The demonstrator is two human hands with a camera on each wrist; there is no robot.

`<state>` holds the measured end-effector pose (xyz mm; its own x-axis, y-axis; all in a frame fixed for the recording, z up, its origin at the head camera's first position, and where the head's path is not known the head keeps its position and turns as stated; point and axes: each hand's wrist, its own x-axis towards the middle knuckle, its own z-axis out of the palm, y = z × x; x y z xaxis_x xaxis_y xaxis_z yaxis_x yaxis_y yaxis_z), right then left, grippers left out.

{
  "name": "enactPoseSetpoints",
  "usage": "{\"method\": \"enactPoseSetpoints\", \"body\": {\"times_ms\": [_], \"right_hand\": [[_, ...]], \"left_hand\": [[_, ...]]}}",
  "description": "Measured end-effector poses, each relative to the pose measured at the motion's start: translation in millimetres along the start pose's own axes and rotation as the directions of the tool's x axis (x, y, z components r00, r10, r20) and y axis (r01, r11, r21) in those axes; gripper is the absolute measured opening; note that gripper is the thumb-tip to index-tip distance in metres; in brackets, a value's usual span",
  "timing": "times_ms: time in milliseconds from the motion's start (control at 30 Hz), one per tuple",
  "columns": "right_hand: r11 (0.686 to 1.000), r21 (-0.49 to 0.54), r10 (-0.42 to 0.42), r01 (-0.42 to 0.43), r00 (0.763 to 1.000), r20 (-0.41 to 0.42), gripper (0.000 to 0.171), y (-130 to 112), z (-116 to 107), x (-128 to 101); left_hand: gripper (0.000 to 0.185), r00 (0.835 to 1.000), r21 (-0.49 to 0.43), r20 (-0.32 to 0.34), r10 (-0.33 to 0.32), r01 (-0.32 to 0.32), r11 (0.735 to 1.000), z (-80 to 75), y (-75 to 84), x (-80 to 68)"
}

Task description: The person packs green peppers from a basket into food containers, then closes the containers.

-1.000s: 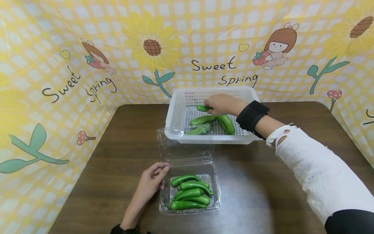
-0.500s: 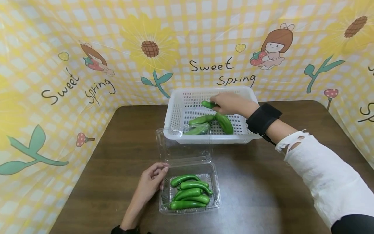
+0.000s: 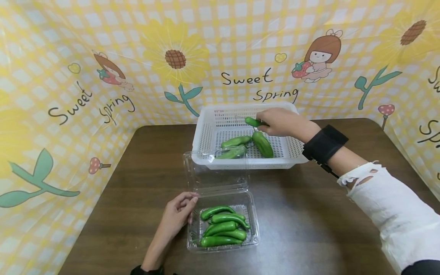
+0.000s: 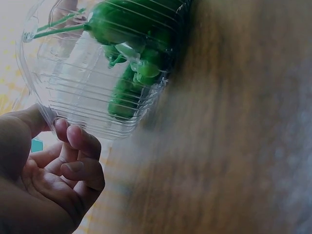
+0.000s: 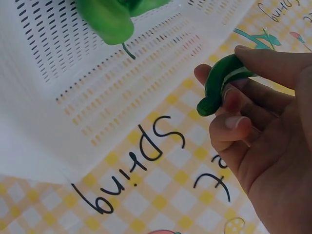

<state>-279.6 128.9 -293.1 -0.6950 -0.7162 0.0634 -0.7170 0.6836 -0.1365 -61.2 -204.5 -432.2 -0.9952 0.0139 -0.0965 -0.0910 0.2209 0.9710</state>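
Landmark: the clear plastic clamshell box near the front edge of the dark wooden table.

Nearest: left hand rests against the box's left rim, fingers loosely curled, fingertips touching the ribbed plastic wall; a steadying touch rather than a firm grip. Unchanged across the last second. Inside the box lie several slim green peppers, side by side. The box's transparent lid stands open on the far side, leaning towards the basket.

Beyond the lid: a white perforated plastic basket with three loose green peppers on its floor.

Change: a second ago the right hand was low in the basket, down among the peppers. It has since risen and drawn back to the right, and is now above the basket's far right part, well behind the box. Thumb and fingers are closed in a pinch on one small green pepper, its tip sticking out past the fingertips; the rest of the hand is half curled. Judged from this, the pick is done and the pepper is in transit.

In the way: the upright lid and the basket's near wall stand between the carried pepper and the box. Behind all, a yellow checked backdrop with sunflower print.
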Motion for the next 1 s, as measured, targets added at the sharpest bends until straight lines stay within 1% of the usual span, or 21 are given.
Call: {"method": "enactPoseSetpoints", "body": {"times_ms": [333,533,733,1000], "right_hand": [[0.999,0.033,0.003,0.000,0.997,-0.080,0.010,-10.2,-12.3,-24.8],[0.998,0.059,0.024,-0.019,0.996,-0.082,0.010,-15.8,-13.5,-40.1],[0.999,0.045,0.015,-0.010,0.994,-0.110,0.013,-22.3,-14.0,-50.8],[0.999,0.035,0.000,0.005,0.990,-0.144,0.012,-29.7,-19.3,-64.9]], "left_hand": [[0.022,1.000,0.001,0.003,0.005,-0.005,1.000,0.4,-0.5,0.6],[0.022,1.000,0.012,0.003,0.005,-0.005,1.000,-0.1,-1.4,1.1],[0.023,1.000,0.012,0.002,-0.004,0.004,1.000,-0.3,-1.9,0.4],[0.024,1.000,0.008,0.000,-0.008,0.008,1.000,-0.1,-2.2,-0.1]]}}
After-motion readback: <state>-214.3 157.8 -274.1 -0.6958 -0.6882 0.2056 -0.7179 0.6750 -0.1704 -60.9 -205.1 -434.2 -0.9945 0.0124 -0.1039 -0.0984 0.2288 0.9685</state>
